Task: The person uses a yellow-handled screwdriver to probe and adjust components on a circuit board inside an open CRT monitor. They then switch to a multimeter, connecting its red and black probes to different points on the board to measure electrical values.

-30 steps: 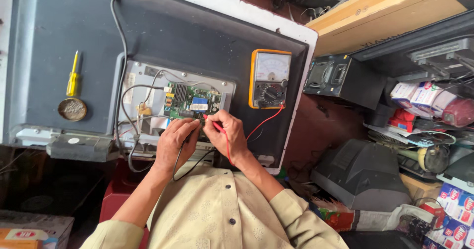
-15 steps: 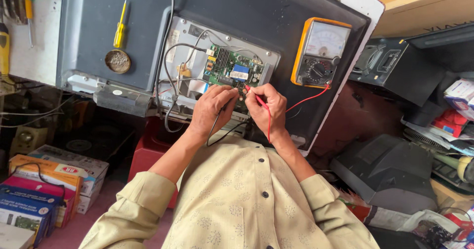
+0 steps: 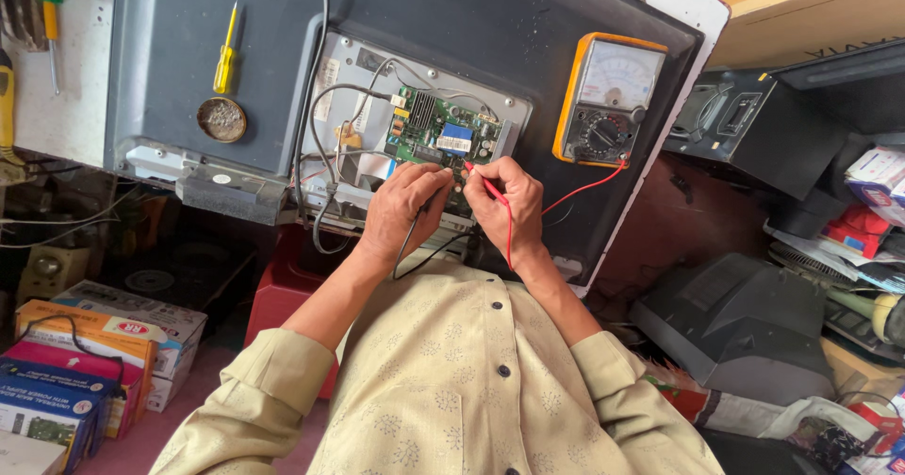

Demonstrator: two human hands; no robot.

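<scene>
My left hand [image 3: 401, 209] pinches the black probe [image 3: 412, 235], my right hand [image 3: 504, 206] the red probe [image 3: 483, 183], both at the circuit board's [image 3: 443, 136] lower edge; the meter [image 3: 608, 98] lies just right.

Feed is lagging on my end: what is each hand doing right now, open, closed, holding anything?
Left hand: closed on the black probe at the green circuit board.
Right hand: closed on the red probe, tip at the board.
</scene>
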